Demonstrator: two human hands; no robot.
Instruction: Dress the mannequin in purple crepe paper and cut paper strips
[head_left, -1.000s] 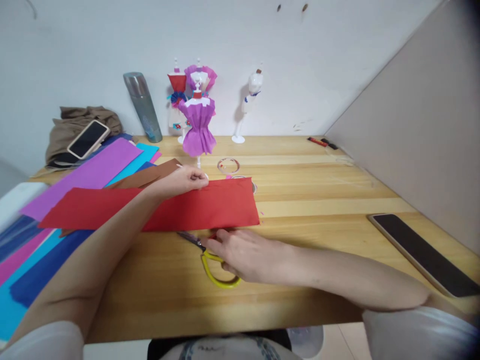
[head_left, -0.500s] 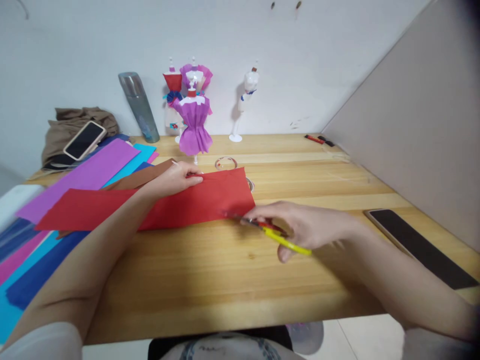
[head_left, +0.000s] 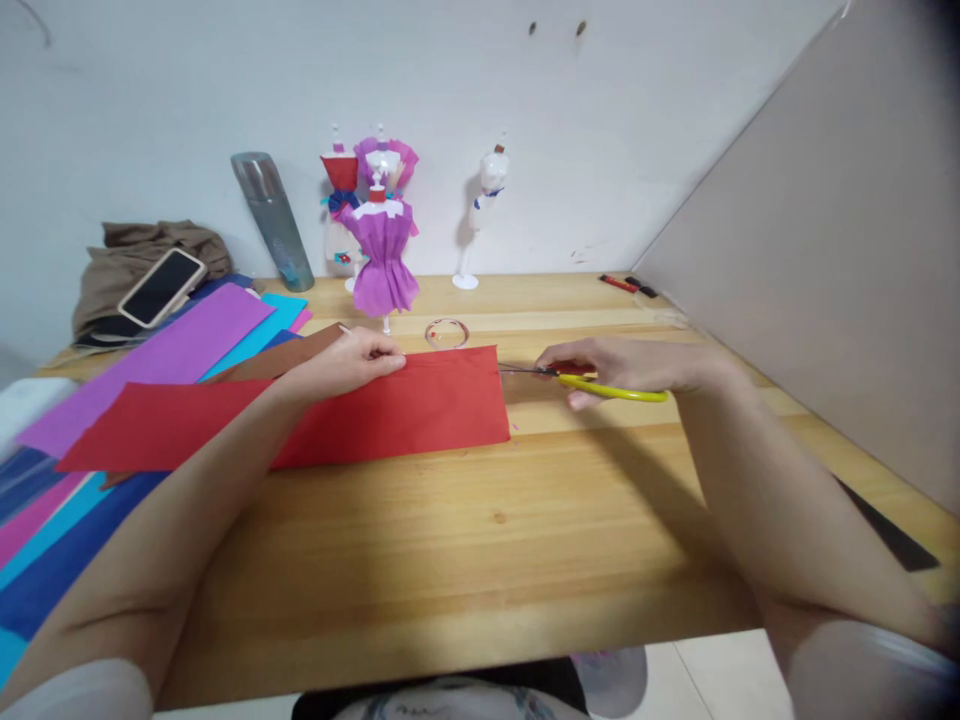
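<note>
Over tabletop (head_left: 495,570), scissors (head_left: 615,391) have shifted right.

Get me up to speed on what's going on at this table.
A person's left hand pins down a red sheet at its far edge. The right hand holds yellow-handled scissors, with the tips at the sheet's right edge, near its far corner; whether the blades have started cutting is too small to tell. The sheet's left part lies over a dark blue sheet, and a small dress form in purple stands behind it.
</note>
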